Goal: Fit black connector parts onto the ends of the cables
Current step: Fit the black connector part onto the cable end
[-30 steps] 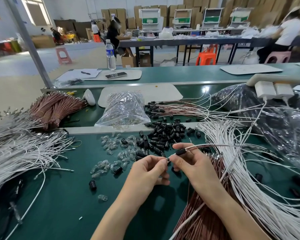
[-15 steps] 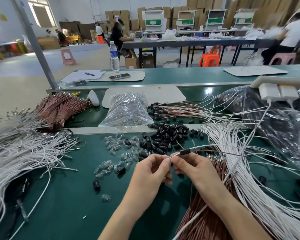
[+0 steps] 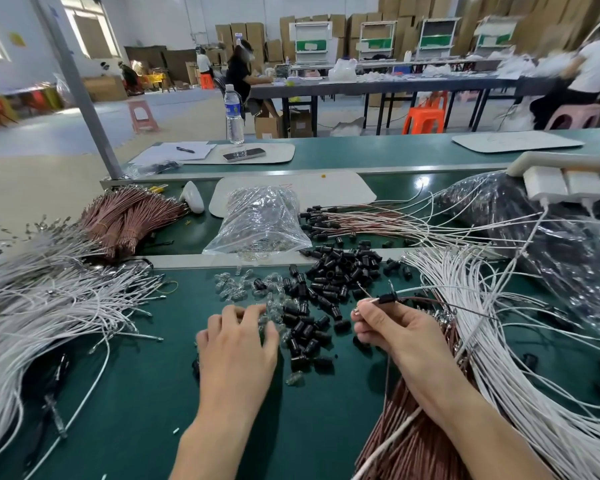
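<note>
Near the green bench's (image 3: 136,393) front edge, the left hand (image 3: 238,341) is resting spread, relaxed fingers on loose parts, while the right hand (image 3: 392,327) is pinching one cable (image 3: 371,301) wearing one black connector part (image 3: 387,298). Dozens of spare black connectors (image 3: 333,271) are lying mid-bench, with one plastic bag (image 3: 260,223) lying beyond them.

The left forearm (image 3: 219,431) and right forearm (image 3: 471,424) are slim and bare along all the length that shows; the left hand (image 3: 238,344) and right hand (image 3: 395,334) are bare as well, with slender fingers; the left fingertips are blurred.
</note>
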A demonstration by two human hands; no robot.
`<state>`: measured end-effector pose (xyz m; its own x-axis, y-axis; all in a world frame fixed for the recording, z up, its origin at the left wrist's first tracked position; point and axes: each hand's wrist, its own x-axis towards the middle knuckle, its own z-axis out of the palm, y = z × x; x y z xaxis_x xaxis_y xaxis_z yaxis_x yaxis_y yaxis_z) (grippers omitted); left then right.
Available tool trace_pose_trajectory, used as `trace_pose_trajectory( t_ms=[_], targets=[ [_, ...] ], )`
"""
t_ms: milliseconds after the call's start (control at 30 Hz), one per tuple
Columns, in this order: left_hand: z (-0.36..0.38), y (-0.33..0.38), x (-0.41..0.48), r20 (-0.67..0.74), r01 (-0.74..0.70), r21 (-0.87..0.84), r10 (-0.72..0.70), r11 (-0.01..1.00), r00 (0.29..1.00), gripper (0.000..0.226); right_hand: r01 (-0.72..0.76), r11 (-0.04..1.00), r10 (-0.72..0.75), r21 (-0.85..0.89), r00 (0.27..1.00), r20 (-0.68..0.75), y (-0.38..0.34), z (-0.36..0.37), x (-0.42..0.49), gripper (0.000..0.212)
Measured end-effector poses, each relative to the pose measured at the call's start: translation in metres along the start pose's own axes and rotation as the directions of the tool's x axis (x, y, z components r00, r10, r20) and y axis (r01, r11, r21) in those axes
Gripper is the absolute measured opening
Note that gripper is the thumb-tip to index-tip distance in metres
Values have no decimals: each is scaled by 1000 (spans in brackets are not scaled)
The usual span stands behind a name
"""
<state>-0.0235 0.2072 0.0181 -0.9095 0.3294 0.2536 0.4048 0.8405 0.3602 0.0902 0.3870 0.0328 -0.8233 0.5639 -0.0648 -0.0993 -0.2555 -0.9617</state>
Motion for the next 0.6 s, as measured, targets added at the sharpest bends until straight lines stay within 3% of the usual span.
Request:
trace_pose_trajectory(
  t_ms=[200,367,433,500,600],
  targets=[
    [4,2,2,-9,-26,119,28,993,1000,27,-33,995,30,98,999,28,-2,-2,1,34],
    [4,6,1,-49,-31,90,36,995,998,18,-82,977,75,197,996,42,-3,-3,1,23],
    [4,8,2,-111,-60,-21,57,998,992,11,-104,968,94,228,994,53,-3,-3,1,21],
    [3,10,2,-172,-116,-260,72,959,982,12,-124,957,109,262,991,73,-4,-3,0,21],
    [1,26,-6,-112,-121,-666,62,736,992,24,-145,941,124,305,988,87,-5,-3,0,22]
  ],
)
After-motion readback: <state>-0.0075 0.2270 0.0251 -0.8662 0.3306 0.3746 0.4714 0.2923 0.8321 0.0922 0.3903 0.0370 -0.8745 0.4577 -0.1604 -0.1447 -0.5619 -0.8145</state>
